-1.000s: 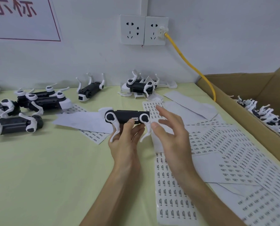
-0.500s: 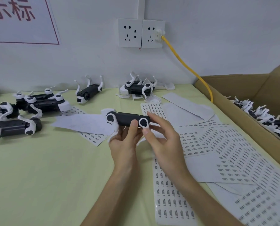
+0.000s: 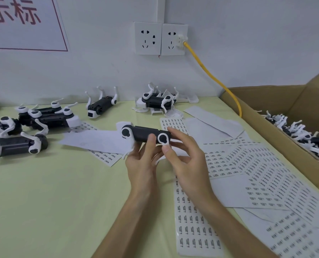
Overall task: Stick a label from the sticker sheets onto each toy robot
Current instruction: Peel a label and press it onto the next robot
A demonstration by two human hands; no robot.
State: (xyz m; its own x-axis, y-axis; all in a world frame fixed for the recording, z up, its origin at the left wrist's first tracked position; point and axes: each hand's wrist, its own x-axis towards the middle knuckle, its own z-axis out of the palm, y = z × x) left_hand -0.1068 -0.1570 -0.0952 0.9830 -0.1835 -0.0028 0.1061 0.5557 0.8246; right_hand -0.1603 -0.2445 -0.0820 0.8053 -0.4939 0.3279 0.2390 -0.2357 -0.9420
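Sideways, toy robot [image 3: 143,134] lengthwise left-right

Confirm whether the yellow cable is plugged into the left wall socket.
No: the yellow cable runs from a plug in the right socket plate, and the left socket plate has nothing plugged in.

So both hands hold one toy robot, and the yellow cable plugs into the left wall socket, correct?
No. The head view shows the yellow cable plugged into the right wall socket. The left hand and right hand do hold one toy robot.
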